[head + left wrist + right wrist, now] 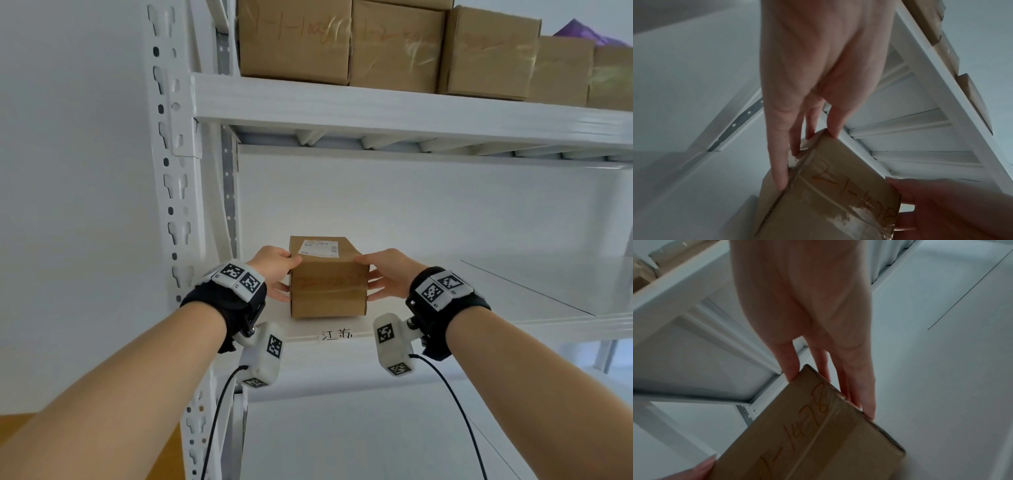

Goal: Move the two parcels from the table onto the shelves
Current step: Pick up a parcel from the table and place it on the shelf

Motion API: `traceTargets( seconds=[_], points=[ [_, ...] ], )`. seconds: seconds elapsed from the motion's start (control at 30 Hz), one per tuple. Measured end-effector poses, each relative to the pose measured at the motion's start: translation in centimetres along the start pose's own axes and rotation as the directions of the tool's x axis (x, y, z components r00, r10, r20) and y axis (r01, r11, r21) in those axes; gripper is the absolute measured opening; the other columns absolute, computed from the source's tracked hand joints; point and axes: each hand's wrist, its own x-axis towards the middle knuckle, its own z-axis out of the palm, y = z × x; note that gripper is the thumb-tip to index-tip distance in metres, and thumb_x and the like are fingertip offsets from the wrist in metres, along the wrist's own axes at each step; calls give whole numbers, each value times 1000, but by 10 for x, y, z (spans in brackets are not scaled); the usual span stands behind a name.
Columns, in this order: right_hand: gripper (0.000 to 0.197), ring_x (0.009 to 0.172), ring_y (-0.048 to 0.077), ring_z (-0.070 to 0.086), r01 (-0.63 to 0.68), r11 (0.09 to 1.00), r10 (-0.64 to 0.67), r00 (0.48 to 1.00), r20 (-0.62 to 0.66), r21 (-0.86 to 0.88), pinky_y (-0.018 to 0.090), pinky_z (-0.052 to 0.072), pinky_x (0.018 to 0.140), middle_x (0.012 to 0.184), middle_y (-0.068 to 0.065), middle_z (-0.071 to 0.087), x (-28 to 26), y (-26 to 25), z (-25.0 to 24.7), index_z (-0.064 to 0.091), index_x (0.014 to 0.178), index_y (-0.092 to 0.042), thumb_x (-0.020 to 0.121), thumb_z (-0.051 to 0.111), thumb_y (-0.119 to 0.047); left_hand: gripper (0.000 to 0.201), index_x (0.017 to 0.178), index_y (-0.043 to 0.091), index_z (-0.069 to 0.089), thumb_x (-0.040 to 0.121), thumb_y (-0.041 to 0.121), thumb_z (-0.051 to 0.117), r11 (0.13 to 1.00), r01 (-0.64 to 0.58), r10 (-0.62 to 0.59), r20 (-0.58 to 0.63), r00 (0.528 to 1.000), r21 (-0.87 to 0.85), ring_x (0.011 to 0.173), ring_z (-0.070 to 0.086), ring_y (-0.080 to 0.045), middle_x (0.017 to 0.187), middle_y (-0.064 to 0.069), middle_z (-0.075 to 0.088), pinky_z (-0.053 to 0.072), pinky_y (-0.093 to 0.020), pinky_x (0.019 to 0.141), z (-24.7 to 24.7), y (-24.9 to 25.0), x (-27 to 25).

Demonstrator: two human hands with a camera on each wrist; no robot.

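Parcel (pixel 327 284) label (pixel 318 247) only in head view

A parcel storeroom: white slotted steel shelving (pixel 376 102) stacked with taped cardboard boxes (pixel 394 48).
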Motion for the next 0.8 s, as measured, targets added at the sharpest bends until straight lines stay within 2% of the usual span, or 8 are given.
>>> traceTargets(
  seconds=[0.17, 0.33, 0.4, 0.47, 0.5, 0.63, 0.73, 0.8],
  points=[
    [27, 96, 35, 56, -14, 1000, 15, 1000, 2, -11, 47, 51, 81, 95, 16, 55, 7, 4, -3, 49, 114, -2, 93, 53, -19, 35, 126, 6, 51, 96, 25, 48, 1000, -9, 9, -2, 1000, 24, 98, 57, -36, 133, -16, 49, 54, -46, 78, 7, -8, 10],
    [25, 79, 27, 58, 16, 1000, -16, 1000, -23, 4, 40, 51, 67, 91, 13, 56, 10, 14, -1, 50, 110, -3, 94, 53, -20, 20, 78, 17, 50, 96, 25, 46, 997, -46, 49, -48, 998, 57, 81, 59, -27, 108, -12, 46, 57, -42, 73, 14, -13, 12],
    [27, 89, 29, 59, 34, 999, -33, 999, -41, 18, 42, 51, 76, 100, 13, 57, 10, 13, 1, 50, 113, -3, 94, 53, -21, 14, 96, 15, 57, 96, 25, 47, 995, -50, 55, -56, 997, 88, 91, 59, -27, 114, -11, 48, 55, -44, 80, 13, -14, 9],
    [33, 108, 31, 57, 66, 997, -68, 993, -97, -26, 44, 48, 91, 116, 14, 56, 8, 11, 3, 52, 119, -3, 93, 53, -24, 46, 138, 12, 39, 95, 25, 49, 987, -69, 82, -80, 993, 147, 111, 55, -30, 130, -12, 48, 53, -43, 88, 12, -15, 7],
    [36, 114, 30, 54, 89, 993, -99, 987, -124, -82, 44, 46, 96, 120, 13, 56, 6, 10, 4, 54, 120, -4, 92, 53, -26, 55, 145, 13, 29, 95, 24, 50, 978, -91, 111, -96, 989, 186, 116, 54, -30, 137, -13, 46, 52, -41, 88, 11, -15, 5],
    [42, 109, 27, 53, 190, 922, -264, 946, -189, -339, 42, 43, 101, 123, 16, 56, -13, 14, 9, 53, 127, 2, 95, 48, -25, 55, 144, 10, 31, 93, 18, 51, 925, -185, 244, -144, 959, 333, 119, 53, -33, 139, -19, 47, 47, -39, 100, 7, -21, -11],
    [37, 117, 27, 54, 264, 870, -369, 909, -196, -416, 28, 39, 90, 131, 14, 57, -38, 25, 12, 55, 127, -5, 94, 49, -20, 49, 141, 9, 37, 94, 17, 49, 845, -205, 294, -109, 950, 493, 131, 45, -30, 144, -17, 45, 39, -36, 106, 12, -33, -32],
    [33, 118, 28, 55, 299, 828, -418, 893, -166, -474, 30, 42, 90, 128, 14, 60, -57, 35, 16, 60, 122, -3, 94, 50, -18, 46, 139, 9, 40, 94, 17, 47, 789, -219, 318, -77, 945, 574, 132, 45, -29, 143, -15, 47, 38, -35, 106, 17, -43, -52]
  ],
)
